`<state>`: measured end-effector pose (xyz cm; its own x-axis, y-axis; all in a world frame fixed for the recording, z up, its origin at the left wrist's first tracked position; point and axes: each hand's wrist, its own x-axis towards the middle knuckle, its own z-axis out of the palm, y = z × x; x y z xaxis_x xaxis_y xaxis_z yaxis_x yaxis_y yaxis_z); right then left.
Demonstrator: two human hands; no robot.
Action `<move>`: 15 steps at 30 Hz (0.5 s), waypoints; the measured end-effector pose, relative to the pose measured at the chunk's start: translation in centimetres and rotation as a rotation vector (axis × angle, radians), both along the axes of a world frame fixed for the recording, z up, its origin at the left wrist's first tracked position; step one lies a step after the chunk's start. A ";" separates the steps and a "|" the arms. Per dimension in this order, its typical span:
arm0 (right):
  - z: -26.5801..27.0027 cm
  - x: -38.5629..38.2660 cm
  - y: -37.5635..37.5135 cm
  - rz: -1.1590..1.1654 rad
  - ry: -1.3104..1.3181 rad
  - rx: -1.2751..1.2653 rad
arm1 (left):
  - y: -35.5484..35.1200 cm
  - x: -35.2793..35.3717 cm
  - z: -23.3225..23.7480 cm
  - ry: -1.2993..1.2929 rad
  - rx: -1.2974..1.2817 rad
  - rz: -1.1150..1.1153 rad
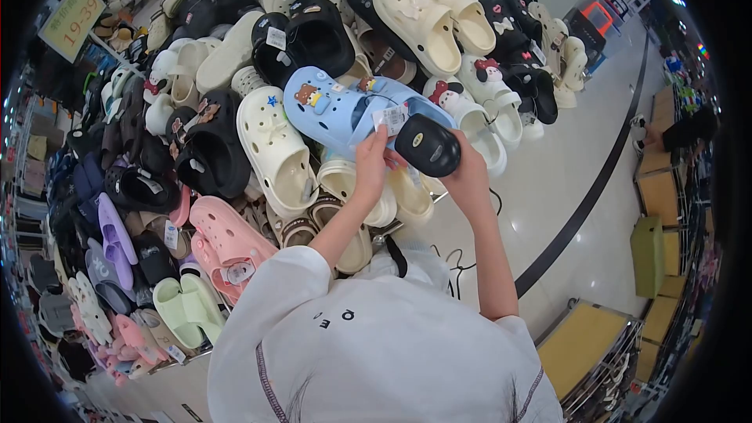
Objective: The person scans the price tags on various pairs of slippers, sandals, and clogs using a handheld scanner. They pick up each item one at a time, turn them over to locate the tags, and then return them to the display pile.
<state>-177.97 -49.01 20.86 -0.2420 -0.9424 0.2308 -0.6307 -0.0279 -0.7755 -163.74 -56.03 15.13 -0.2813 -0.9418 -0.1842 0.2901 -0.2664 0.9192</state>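
My left hand point(371, 166) pinches a white price tag point(391, 118) attached to a pair of light blue clogs point(323, 113) with bear charms. Rounded and black, with a small yellow oval on top, what looks like a handheld barcode scanner point(428, 146) is gripped in my right hand point(468, 175). Its head is beside the tag, above the blue clogs. Its underside and most of my right fingers are hidden. A white clog point(276, 149) with a blue star lies left of my left hand, and white clogs with red-bow charms point(468, 113) lie beyond my right hand.
Clogs and slippers are heaped around, including pink clogs point(225, 236) and green slides point(189, 309). A yellow sign point(72, 20) stands at the left. Black cord point(460, 266) hangs near my waist. A yellow-topped bench point(583, 348) and shelving point(656, 188) stand at the right.
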 end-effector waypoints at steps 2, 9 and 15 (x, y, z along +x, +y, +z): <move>0.1 0.1 -0.6 -0.018 0.033 -0.048 | 0.2 0.0 -0.4 -0.013 0.002 0.016; -2.4 -2.7 -1.1 0.009 -0.097 -0.059 | 1.8 -1.0 -0.7 -0.201 -0.145 0.096; -4.0 -7.9 2.1 0.023 -0.309 0.069 | 4.0 -2.5 -1.7 -0.454 -0.372 0.223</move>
<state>-185.87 -46.94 16.85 -0.2690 -0.9594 0.0849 -0.3643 0.0198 -0.9311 -166.28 -51.99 13.39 -0.0419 -0.9928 0.1126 -0.1391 0.1174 0.9833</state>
